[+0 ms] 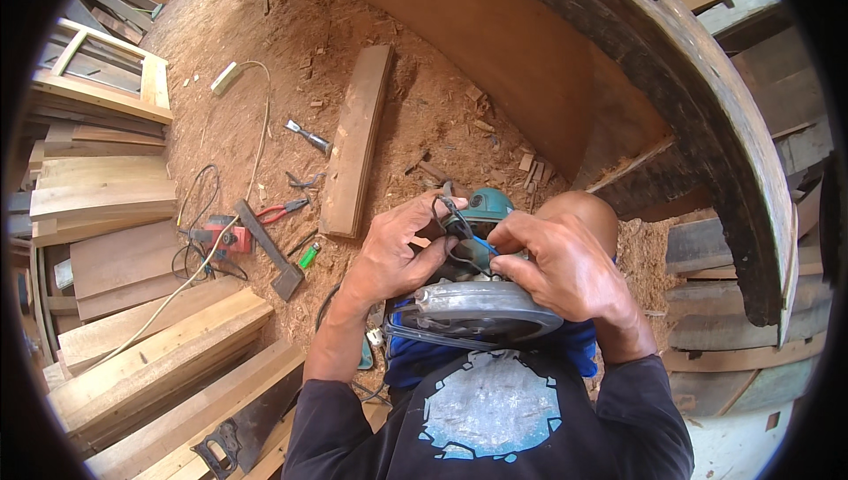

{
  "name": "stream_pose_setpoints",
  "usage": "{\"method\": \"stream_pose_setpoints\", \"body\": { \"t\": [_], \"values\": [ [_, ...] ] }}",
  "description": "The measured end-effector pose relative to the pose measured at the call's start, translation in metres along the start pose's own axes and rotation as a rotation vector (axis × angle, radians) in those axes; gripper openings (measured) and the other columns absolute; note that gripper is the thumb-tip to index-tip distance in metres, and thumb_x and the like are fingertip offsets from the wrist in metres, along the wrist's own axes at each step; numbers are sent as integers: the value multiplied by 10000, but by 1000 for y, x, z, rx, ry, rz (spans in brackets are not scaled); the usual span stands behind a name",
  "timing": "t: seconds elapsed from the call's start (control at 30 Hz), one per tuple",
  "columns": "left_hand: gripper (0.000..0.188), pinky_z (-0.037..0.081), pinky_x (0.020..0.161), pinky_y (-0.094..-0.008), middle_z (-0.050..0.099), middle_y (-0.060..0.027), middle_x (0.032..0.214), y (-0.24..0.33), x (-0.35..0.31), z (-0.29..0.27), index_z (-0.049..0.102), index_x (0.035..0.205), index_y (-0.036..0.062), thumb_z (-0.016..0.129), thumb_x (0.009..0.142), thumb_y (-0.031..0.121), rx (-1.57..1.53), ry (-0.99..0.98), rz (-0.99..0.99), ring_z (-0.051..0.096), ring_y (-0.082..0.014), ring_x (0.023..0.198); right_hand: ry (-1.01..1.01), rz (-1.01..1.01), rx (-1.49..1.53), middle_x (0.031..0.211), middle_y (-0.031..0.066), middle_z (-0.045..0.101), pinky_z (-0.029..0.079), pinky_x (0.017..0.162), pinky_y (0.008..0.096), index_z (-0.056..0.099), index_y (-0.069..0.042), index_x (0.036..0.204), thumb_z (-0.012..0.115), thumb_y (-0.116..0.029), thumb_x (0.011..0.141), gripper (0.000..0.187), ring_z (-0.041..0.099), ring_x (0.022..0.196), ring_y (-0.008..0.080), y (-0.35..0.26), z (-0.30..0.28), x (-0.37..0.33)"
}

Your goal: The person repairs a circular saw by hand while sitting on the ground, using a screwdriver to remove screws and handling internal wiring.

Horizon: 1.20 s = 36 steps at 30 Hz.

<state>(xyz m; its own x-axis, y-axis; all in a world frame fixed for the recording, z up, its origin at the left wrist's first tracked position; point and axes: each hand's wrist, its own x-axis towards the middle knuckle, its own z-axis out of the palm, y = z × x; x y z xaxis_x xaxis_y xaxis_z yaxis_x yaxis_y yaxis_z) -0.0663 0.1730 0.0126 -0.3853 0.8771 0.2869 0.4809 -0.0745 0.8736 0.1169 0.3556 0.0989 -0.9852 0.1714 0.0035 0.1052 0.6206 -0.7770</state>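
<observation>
A circular saw with a grey blade guard point(481, 303) and a teal motor housing point(488, 204) rests in my lap. Over it, my left hand point(396, 249) is closed, thumb and fingers pinching a thin black cable point(446, 208) that loops above the saw. Facing it, my right hand point(565, 266) pinches a short blue wire point(482, 243) between thumb and forefinger. The wire's end at the right fingertips is covered, and so is the place where the cable enters the saw.
Left of me on the sawdust lie a hammer point(271, 257), red-handled pliers point(283, 210), a green screwdriver point(309, 256), a red power tool point(228, 238) and a wooden plank point(358, 140). Stacked boards point(168, 347) and a handsaw point(238, 445) line the left. A large curved wooden piece point(698, 91) arches at right.
</observation>
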Motion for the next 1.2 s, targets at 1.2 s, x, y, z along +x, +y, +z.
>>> {"method": "stream_pose_setpoints", "body": {
  "t": [1.2],
  "values": [
    [658,618,803,-410,723,-202,1147,12,10,-2,707,1417,119,687,805,-121,80,-30,114,746,-366,980,224,-229,-258,985,133,702,508,796,465,699,-8,1252,838,-49,841,435,649,898,346,-4,-8,-5]
  ]
}}
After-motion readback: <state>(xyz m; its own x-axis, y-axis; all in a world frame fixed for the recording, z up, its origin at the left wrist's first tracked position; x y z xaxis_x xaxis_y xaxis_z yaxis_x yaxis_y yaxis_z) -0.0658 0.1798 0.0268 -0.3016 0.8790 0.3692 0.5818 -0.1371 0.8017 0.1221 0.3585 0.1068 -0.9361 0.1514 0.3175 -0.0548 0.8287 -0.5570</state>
